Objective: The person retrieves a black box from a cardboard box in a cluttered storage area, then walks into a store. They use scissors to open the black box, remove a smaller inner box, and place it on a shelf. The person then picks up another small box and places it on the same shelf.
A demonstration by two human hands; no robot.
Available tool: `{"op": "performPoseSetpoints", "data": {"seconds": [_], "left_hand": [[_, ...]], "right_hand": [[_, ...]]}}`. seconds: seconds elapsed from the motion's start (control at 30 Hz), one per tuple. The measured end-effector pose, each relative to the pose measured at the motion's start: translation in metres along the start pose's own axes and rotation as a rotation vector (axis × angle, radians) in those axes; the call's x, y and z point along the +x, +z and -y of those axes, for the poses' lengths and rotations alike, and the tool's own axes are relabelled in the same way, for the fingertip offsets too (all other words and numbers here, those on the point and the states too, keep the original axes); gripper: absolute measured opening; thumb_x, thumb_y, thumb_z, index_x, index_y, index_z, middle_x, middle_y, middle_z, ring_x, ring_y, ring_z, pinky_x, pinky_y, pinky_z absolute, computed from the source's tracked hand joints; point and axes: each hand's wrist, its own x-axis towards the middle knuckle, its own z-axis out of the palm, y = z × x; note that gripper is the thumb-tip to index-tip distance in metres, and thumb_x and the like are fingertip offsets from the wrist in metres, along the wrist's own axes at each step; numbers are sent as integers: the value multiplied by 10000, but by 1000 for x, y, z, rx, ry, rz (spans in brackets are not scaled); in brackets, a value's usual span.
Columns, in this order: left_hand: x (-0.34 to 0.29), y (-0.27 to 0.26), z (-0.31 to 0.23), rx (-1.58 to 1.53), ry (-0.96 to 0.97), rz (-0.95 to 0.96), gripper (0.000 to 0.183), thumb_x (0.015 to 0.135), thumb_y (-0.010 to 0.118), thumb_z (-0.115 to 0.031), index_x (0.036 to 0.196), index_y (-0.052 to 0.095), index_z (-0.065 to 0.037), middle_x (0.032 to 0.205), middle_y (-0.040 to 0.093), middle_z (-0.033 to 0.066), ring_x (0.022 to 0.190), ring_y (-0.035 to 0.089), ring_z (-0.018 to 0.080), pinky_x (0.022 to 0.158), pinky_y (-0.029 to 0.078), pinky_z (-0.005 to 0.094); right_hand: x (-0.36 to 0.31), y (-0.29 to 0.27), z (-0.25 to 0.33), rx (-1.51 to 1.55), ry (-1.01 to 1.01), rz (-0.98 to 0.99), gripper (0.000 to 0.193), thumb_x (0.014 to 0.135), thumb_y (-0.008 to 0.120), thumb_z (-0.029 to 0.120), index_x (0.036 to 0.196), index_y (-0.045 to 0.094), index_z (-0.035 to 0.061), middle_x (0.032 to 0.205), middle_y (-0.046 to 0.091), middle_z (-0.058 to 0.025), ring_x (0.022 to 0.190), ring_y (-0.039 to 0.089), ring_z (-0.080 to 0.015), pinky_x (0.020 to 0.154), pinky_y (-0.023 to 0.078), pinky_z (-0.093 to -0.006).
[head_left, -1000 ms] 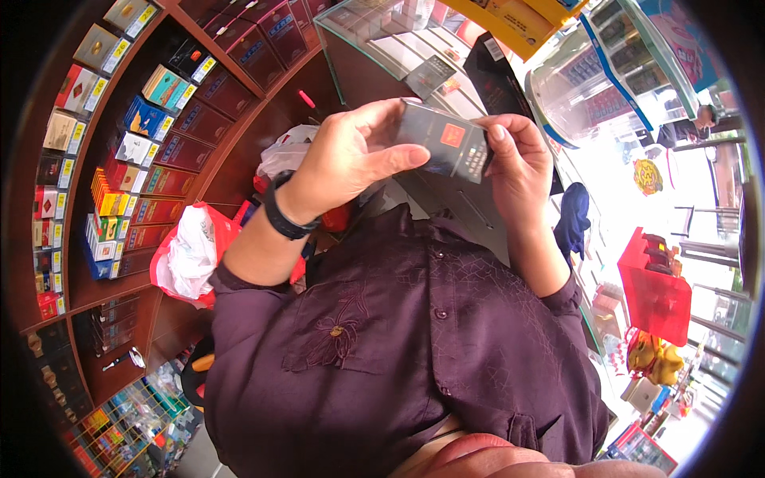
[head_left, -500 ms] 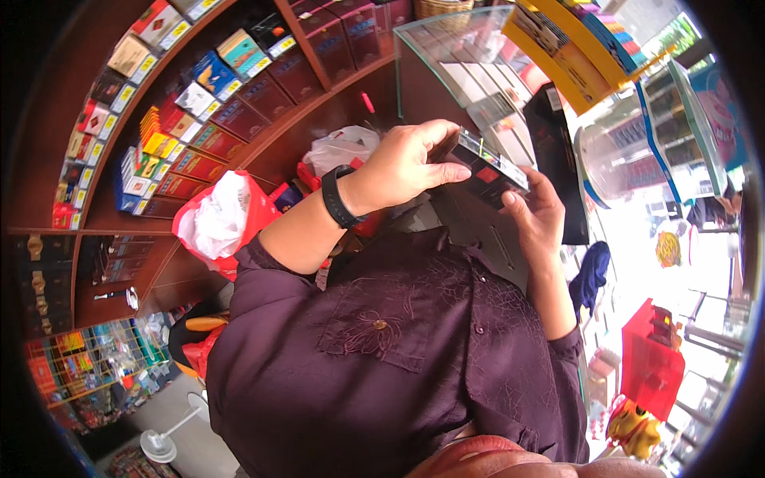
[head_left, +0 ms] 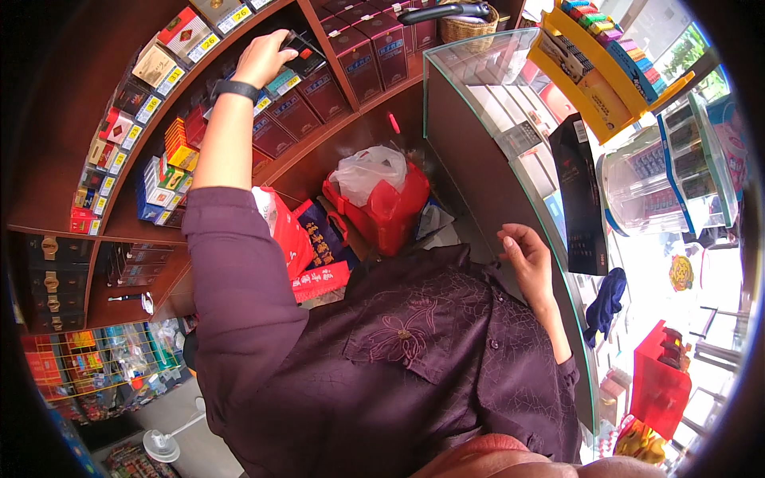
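Observation:
At the upper left, my left hand (head_left: 264,60) reaches into the wall shelf, a black band round its wrist. Its fingers grip the end of a small black box (head_left: 307,57), pack-sized with a red mark, at the end of a row of packs. Part of the box is hidden behind the fingers. A teal pack (head_left: 282,83) lies just below it. On the other side, my right hand (head_left: 527,259) is raised in front of my chest near the glass counter. It is empty, with its fingers loosely bent and apart.
The wooden shelf carries packs with price tags and dark red boxes (head_left: 382,52). Below stand red bags (head_left: 390,211) with white plastic. A glass-topped counter (head_left: 478,60) curves along the right, bearing a yellow display rack (head_left: 582,88), a long black box (head_left: 580,191) and a clear container (head_left: 637,175).
The black box, held between both hands in front of me before, is now at the shelf in my left hand. My right hand has let go and dropped slightly.

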Motion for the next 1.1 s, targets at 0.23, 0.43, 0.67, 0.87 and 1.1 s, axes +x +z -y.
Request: {"op": "performPoseSetpoints", "data": {"seconds": [0.23, 0.43, 0.67, 0.87, 1.1], "left_hand": [[40, 27, 33, 187, 12, 39, 368, 828, 709, -223, 1129, 619, -30, 1097, 617, 203, 1067, 590, 371, 888, 478, 452], [55, 32, 37, 220, -44, 21, 350, 829, 695, -222, 1081, 620, 8, 1065, 606, 224, 1059, 582, 378, 891, 465, 458], [54, 39, 35, 290, -69, -84, 317, 849, 686, -237, 963, 602, 47, 991, 620, 273, 983, 606, 426, 832, 483, 494], [53, 40, 43, 248, -55, -28, 349, 837, 697, -230, 1041, 618, 41, 1030, 622, 268, 1026, 598, 411, 865, 476, 477], [60, 31, 49, 315, -26, 114, 443, 838, 690, -179, 1221, 589, 19, 1168, 606, 253, 1124, 575, 377, 954, 456, 443]], "right_hand": [[-1, 10, 2, -13, 62, -33, 254, 943, 603, 122, 1155, 582, -16, 1028, 654, -60, 833, 572, -80, 726, 508, -241], [-1, 14, 2, -1, 44, -32, 257, 943, 605, 123, 1163, 581, -6, 1020, 655, -53, 814, 571, -80, 724, 513, -247], [-3, 13, 0, -41, 39, -41, 244, 944, 603, 118, 1149, 587, -13, 997, 662, -50, 777, 556, -66, 697, 489, -221], [-3, 13, -3, -48, 50, -36, 242, 942, 603, 112, 1147, 587, -16, 992, 667, -54, 758, 550, -65, 697, 482, -218], [-4, 10, 0, -42, 102, -3, 251, 948, 601, 137, 1152, 586, -8, 1038, 650, -65, 926, 586, -111, 747, 497, -243]]}}
